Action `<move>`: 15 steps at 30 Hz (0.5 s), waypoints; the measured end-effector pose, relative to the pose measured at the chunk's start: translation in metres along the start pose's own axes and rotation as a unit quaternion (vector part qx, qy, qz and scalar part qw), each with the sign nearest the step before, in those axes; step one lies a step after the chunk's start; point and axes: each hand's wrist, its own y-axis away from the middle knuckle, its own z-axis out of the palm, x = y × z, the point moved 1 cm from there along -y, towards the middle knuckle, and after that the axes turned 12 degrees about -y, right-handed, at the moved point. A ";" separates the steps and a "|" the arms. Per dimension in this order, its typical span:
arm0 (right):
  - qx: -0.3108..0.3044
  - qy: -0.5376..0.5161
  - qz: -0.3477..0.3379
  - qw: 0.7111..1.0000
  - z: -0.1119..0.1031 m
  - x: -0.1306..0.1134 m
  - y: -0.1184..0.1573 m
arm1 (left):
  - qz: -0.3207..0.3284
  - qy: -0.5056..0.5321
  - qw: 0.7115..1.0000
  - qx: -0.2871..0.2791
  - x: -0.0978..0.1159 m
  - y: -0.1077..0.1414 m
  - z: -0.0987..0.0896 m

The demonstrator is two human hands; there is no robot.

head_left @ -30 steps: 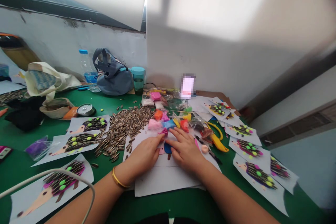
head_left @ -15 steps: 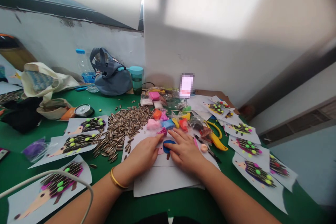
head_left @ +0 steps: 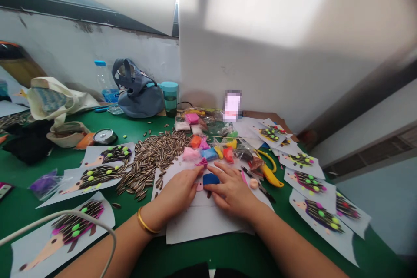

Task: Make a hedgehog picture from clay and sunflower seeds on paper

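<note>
Broadly, the green worktop carries white paper, which looks thin and light, apt to crease or slide if a hand drags on it. Above the paper, the right hand has its fingers spread apart and gripping nothing, one lying along the near edge of a flat blue piece. The left hand has its fingers close together beside the pieces; I cannot tell whether anything is pinched beneath them. The blue piece lies on the paper between the hands. It looks like modelling clay, so probably light, soft and easily dented; it is best handled by its rim, with flat, gentle pressure across the top. The pink piece to its left and the tiny brown piece at its near edge would likely smear if pinched hard.
</note>
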 end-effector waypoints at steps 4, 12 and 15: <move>-0.002 -0.009 -0.009 1.000 -0.001 0.000 0.000 | 0.000 -0.004 1.000 0.002 -0.001 0.000 0.001; -0.003 -0.012 -0.006 1.000 0.002 0.001 -0.001 | 0.003 0.001 1.000 0.004 0.000 0.000 0.000; -0.021 -0.009 -0.008 1.000 0.002 0.000 -0.001 | 0.001 0.001 1.000 0.004 0.000 0.000 -0.001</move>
